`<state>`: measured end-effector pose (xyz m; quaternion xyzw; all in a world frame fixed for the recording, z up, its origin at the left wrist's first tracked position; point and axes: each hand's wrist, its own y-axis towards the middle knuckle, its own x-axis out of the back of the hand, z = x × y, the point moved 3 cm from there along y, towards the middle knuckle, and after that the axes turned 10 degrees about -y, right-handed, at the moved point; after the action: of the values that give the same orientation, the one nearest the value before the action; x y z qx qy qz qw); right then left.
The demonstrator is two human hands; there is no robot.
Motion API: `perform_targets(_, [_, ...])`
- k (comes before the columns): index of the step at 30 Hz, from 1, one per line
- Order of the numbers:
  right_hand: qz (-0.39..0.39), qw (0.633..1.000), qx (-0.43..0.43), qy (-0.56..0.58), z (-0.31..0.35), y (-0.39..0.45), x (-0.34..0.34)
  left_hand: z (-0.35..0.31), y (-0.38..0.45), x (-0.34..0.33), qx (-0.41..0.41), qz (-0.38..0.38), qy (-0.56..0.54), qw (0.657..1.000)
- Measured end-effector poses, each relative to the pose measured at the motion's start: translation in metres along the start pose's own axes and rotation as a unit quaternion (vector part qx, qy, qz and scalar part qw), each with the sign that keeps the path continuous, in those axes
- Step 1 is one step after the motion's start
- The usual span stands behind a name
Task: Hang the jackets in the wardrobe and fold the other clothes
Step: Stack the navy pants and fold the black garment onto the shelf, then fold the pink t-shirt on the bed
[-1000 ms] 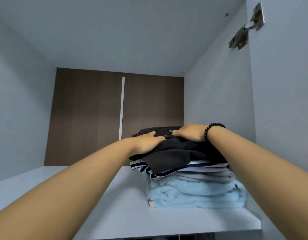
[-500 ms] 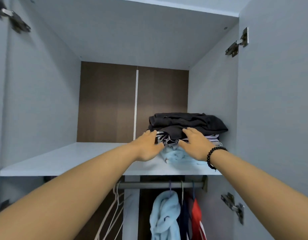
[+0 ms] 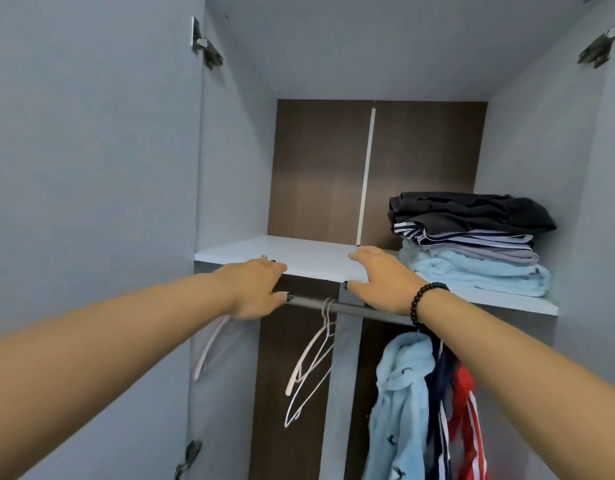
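Hands: two, empty; hanging jackets [image 3: 399, 403]: three.

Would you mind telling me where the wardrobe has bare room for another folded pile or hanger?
The shelf is bare from its left wall to the folded stack at the right. The rail is free around the empty hangers; it is crowded at the right, where the hung jackets bunch together.
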<state>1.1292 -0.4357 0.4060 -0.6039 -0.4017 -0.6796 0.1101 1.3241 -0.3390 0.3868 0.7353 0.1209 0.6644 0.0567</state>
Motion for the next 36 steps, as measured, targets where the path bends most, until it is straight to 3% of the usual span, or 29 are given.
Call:
perform_targets(10, [0.045, 0.974, 0.183, 0.127, 0.097, -0.040, -0.025, 0.031, -0.144, 0.004, 0.183, -0.010, 0.020, 0.983])
perform_targets(14, [0.104, 0.949, 0.259, 0.148, 0.139, -0.077, -0.054, 0.035, -0.218, -0.018, 0.259, -0.006, 0.034, 0.965])
perform_targets(18, [0.151, 0.914, 0.346, 0.149, 0.192, -0.118, -0.078, 0.038, -0.301, -0.040, 0.354, 0.004, 0.009, 0.935])
perform_targets(23, [0.184, 0.868, 0.423, 0.181, 0.267, -0.168, -0.086, 0.037, -0.407, -0.057, 0.454, -0.038, -0.058, 0.888])
perform_targets(36, [0.278, 0.745, 0.548, 0.259, 0.489, -0.346, -0.087, 0.034, -0.686, -0.099, 0.597, -0.147, -0.163, 0.771])
